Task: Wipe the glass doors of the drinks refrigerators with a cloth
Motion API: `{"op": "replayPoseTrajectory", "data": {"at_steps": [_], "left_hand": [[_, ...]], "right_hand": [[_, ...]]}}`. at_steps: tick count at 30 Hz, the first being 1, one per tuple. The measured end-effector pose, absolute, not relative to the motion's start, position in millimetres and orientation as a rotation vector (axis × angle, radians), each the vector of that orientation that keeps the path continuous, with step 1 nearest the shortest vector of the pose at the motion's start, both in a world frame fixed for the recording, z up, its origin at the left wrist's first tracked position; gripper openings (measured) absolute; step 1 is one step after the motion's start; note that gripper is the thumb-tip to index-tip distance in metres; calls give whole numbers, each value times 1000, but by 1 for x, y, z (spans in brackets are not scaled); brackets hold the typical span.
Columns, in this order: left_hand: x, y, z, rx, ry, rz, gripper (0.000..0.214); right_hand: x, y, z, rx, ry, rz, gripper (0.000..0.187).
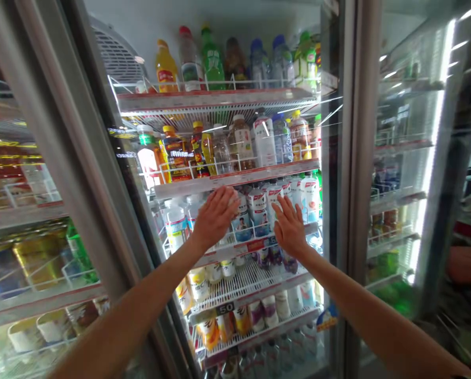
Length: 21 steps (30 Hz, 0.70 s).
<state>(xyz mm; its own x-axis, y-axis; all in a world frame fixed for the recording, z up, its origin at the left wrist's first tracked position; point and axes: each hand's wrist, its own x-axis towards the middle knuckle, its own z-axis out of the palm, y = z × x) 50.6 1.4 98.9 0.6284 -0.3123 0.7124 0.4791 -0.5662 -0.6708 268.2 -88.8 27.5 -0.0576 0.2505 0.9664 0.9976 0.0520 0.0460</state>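
Both arms are bare, stretched forward, and lean toward each other from the lower corners. The left hand [215,216] shows its back, the fingers [228,197] close together and a little bent. The right hand [289,227] is held flat, its fingers [287,206] spread and pointing up.

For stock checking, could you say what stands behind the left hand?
A row of white bottles on the wire shelf; whatever stands directly behind the left hand is covered.
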Motion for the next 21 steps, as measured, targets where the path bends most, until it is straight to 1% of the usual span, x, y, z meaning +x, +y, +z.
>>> {"op": "replayPoseTrajectory", "data": {"at_steps": [5,7,11,13,16,18,21], "left_hand": [[70,-6,79,-2054,164,-765,36],[77,-6,86,-2044,115,-807,37],[92,-3,107,-1990,-105,-1019,38],[99,-4,98,-2016,-43,-961,38],[109,-10,74,-2073,197,-742,37],[119,-12,73,-2076,257,-670,36],[140,-12,101,-2039,57,-845,38]], "right_hand": [[279,-97,19,-1353,-1493,-1065,57],[285,-99,19,-1364,-1490,-1061,57],[299,-100,23,-1400,-1437,-1043,56],[306,-102,22,-1412,-1421,-1031,56],[317,-107,18,-1415,-1435,-1029,56],[325,-110,15,-1420,-1440,-1037,55],[337,-115,14,-1441,-1413,-1064,54]]}}
